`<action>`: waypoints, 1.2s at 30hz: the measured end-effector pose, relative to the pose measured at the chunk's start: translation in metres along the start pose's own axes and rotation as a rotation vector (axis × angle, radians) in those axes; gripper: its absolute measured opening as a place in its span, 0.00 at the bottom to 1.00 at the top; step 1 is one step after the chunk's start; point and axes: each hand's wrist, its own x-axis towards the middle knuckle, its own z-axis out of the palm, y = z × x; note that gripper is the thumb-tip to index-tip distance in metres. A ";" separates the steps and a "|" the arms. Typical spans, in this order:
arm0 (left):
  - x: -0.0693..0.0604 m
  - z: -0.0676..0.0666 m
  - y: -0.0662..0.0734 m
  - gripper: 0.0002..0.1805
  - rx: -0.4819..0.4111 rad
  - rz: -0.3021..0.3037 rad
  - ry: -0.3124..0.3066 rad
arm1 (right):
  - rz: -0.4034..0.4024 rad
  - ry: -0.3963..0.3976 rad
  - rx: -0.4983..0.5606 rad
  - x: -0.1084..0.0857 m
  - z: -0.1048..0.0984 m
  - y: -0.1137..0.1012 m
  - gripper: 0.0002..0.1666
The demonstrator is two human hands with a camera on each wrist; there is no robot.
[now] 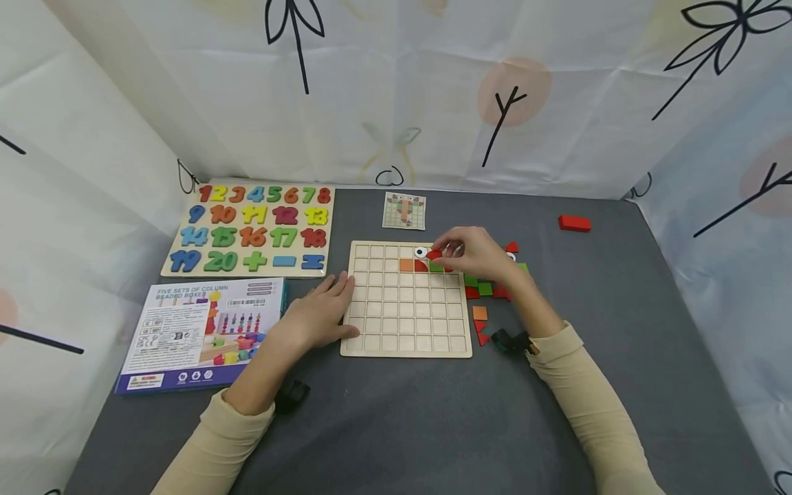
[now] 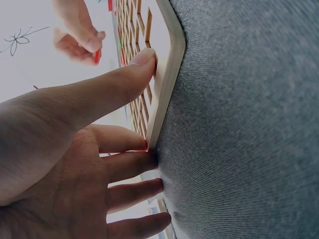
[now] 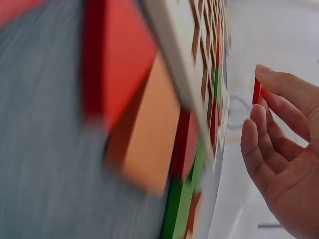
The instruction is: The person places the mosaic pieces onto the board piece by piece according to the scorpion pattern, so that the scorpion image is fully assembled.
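The grey table (image 1: 433, 426) bears boards (image 1: 405, 314), box (image 1: 201, 337), card (image 1: 404, 210) and blocks (image 1: 479, 313).

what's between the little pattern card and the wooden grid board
In the head view, only a strip of bare grey tabletop lies between the pattern card and grid board.

Wide room at near side and right, tight at left.
The table (image 1: 396, 426) is bare near of the board (image 1: 405, 309), between the sleeves (image 1: 594, 399), and around the block (image 1: 575, 223). The left hand (image 1: 318, 313) occupies the left edge; box (image 1: 173, 330) and number board (image 1: 269, 261) narrow that side. The right hand (image 1: 473, 251) with red piece (image 1: 434, 255) obstructs the far right corner, loose pieces (image 1: 479, 313) the right edge, the card (image 1: 404, 210) the far side.
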 end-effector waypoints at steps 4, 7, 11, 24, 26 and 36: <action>0.000 0.001 -0.001 0.55 -0.004 -0.006 -0.003 | -0.049 -0.022 -0.003 0.013 0.012 -0.013 0.14; 0.001 0.001 -0.001 0.55 -0.005 -0.008 -0.002 | -0.058 -0.052 -0.007 0.022 0.019 -0.022 0.14; 0.001 0.002 -0.002 0.55 -0.003 -0.009 0.000 | -0.065 -0.098 -0.018 0.035 0.029 -0.030 0.13; 0.001 0.003 -0.003 0.55 0.007 -0.002 0.007 | -0.073 -0.190 -0.120 0.057 0.051 -0.041 0.13; 0.001 0.003 -0.003 0.55 0.008 -0.002 0.006 | -0.071 -0.192 -0.127 0.057 0.050 -0.042 0.13; 0.002 0.004 -0.003 0.55 0.008 -0.012 0.004 | -0.063 -0.206 -0.141 0.055 0.048 -0.045 0.13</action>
